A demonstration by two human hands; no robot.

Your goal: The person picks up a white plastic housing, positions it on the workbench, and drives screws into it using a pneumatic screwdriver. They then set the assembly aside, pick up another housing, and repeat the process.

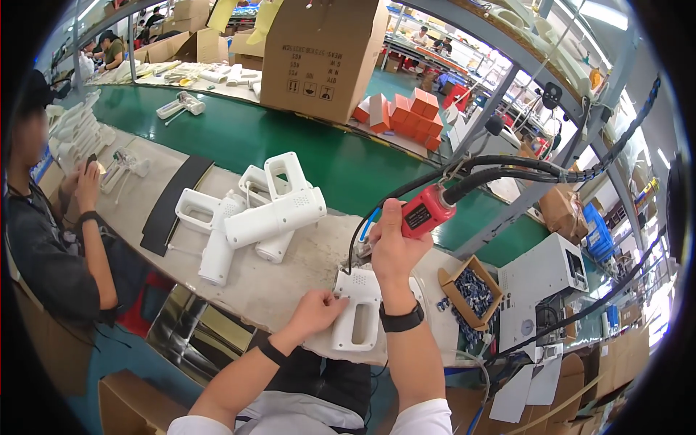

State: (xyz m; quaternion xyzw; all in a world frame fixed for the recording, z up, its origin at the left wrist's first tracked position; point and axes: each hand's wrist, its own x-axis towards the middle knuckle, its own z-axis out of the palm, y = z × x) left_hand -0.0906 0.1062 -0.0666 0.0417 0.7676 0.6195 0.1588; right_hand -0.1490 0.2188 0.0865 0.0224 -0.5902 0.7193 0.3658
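Note:
My right hand (pixel 395 250) is wrapped round a red handheld power tool (pixel 428 212) with a thick black cable. Its working end is hidden behind that hand and above the workpiece. Under it lies a white pistol-shaped plastic housing (pixel 357 313) with a looped handle, at the near edge of the worktable. The fingers of my left hand (pixel 319 310) are closed against the housing's left side, gripping its edge. Left of my hands, several similar white pistol-shaped housings (pixel 275 217) lie stacked across one another. A thin black cord (pixel 353 246) runs down to the workpiece.
An open cardboard box (pixel 464 293) of small dark blue parts stands right, beside a white machine (pixel 540 286). Beyond the table runs a green conveyor (pixel 348 159) with a large carton (pixel 319 58) and orange boxes (pixel 413 116). A co-worker (pixel 58 239) sits left, near a black mat (pixel 177 203).

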